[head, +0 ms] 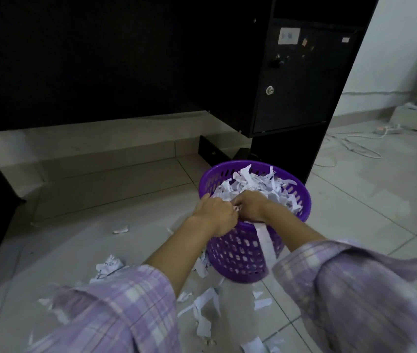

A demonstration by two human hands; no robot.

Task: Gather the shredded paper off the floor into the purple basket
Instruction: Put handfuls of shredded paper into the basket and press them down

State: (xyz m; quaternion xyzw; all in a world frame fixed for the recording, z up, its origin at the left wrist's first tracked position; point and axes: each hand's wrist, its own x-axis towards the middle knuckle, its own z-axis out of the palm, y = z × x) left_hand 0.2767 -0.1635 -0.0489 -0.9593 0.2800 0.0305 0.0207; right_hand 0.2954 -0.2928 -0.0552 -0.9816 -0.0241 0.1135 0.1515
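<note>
**Both hands at basket rim, paper still on floor**

Pale tiled floor (355,225), dim room, black desk and cabinet behind.

Round purple perforated plastic basket (301,197) stands upright on the tiles just in front of the cabinet base. Filled above the rim with white shredded paper strips (253,184). One long white strip (265,240) hangs over the near rim and down the outside wall.

Left hand (215,212) and right hand (250,206) sit together over the near rim, knuckles touching or nearly so. Fingers of both are curled in; a small bit of paper shows in the gap between them. Left looks pinched on that scrap. Right fingers are curled down into the pile in the basket, gripping shreds. Both forearms come out of purple-and-white plaid sleeves (115,309).

More loose shreds (202,314) lie on the tiles near the basket foot and under the forearms. Crumpled wad (108,264) to the left, one small scrap (120,229) further out.

Black cabinet door (304,80) has a round lock (269,90) and a white sticker (288,35). Far right: white cable (349,146), power strip (389,129) and a white box (416,118) by the wall.
</note>
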